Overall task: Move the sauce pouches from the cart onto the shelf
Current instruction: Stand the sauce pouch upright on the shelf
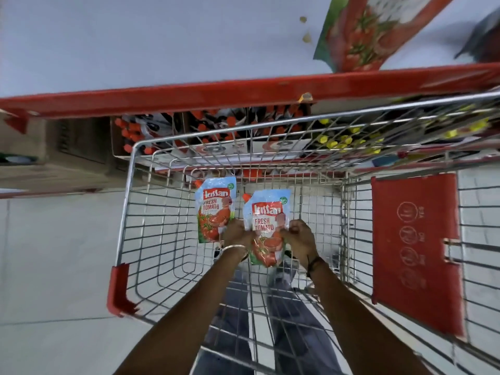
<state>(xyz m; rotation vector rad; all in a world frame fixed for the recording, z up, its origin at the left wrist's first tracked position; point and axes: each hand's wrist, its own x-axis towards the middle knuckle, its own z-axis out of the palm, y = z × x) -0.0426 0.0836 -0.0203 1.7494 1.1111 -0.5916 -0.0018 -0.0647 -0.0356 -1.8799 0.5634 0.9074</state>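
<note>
Two tomato sauce pouches with light blue tops and red labels are inside the wire cart [127, 201]. My left hand [236, 234] grips the lower right corner of the left pouch [213, 209]. My right hand [300, 236] grips the right side of the right pouch [266, 223], and my left hand's fingers touch that pouch's left edge. Both arms reach down into the cart's basket. Beyond the cart runs the white shelf [135, 44] with a red front edge [216, 93]. A sauce pouch [362, 33] lies on the shelf at the upper right.
Below the red edge, a lower shelf holds rows of bottles with orange-red caps [216, 125] and yellow caps [346, 139]. The cart's red child-seat flap [416, 250] is on the right, a red corner bumper [119, 290] on the left. Someone's dark sleeve [484, 36] shows at the top right.
</note>
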